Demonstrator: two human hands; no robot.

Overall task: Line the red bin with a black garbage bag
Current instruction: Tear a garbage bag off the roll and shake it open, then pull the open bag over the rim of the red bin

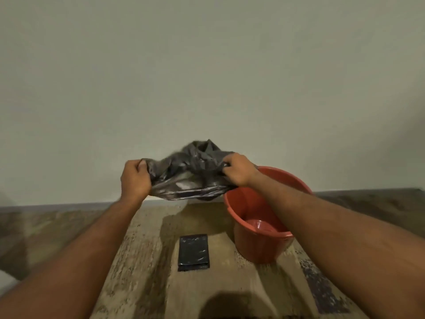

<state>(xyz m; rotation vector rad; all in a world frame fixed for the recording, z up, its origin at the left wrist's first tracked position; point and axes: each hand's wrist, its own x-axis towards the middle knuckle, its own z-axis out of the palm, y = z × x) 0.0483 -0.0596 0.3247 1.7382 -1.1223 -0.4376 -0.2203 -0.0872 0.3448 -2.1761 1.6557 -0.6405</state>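
A crumpled black garbage bag hangs in the air, stretched between both hands above the floor. My left hand grips its left edge in a fist. My right hand pinches its right edge, just above the rim of the red bin. The bin stands upright and open on the floor to the right, with nothing inside it; my right forearm crosses over its mouth. The bag's far side puffs up behind my hands, blurred by motion.
A folded stack of black bags lies flat on the patterned rug left of the bin. A plain wall rises close behind. Dark wooden floor borders the rug.
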